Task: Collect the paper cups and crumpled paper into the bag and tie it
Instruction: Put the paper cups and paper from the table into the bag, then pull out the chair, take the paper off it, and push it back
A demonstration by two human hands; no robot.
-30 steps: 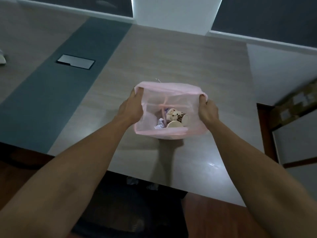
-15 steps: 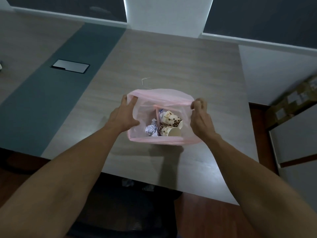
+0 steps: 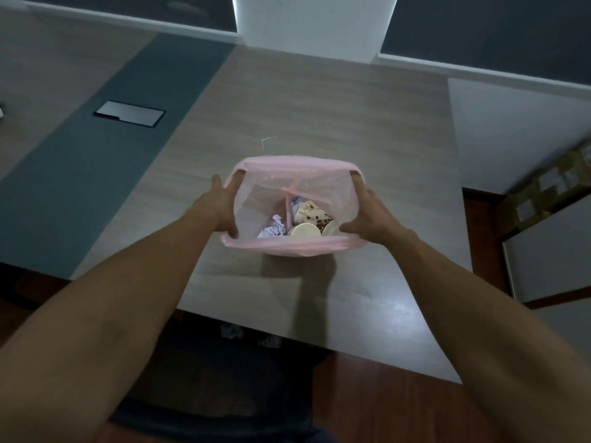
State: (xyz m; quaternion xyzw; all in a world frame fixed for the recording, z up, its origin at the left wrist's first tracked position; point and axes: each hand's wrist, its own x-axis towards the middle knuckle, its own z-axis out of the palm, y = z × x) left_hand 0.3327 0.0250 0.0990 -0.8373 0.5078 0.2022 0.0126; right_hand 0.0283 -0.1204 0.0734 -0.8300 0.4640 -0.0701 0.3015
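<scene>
A thin pink plastic bag [image 3: 297,161] stands on the wooden table [image 3: 319,107] with its mouth stretched wide into a rectangle. Inside lie two paper cups, one with brown spots [image 3: 315,214] and one showing its round mouth [image 3: 303,232], beside a crumpled white paper [image 3: 273,230]. My left hand [image 3: 214,209] is at the bag's left edge, forefinger at the far corner and thumb at the near corner. My right hand [image 3: 374,215] mirrors it on the right edge. The fingers of both are spread and fairly straight, holding the rim taut.
A small bent wire-like scrap [image 3: 267,142] lies just beyond the bag. A metal hatch [image 3: 129,113] sits in the grey strip at the left. Cardboard boxes [image 3: 550,190] stand at the right. Below the table's near edge are pale crumpled bits [image 3: 232,330] and a dark chair [image 3: 224,394].
Both hands have loosened from gripping the bag's sides and spread along the rim, pulling the mouth wider. The bag has come slightly nearer to me.
</scene>
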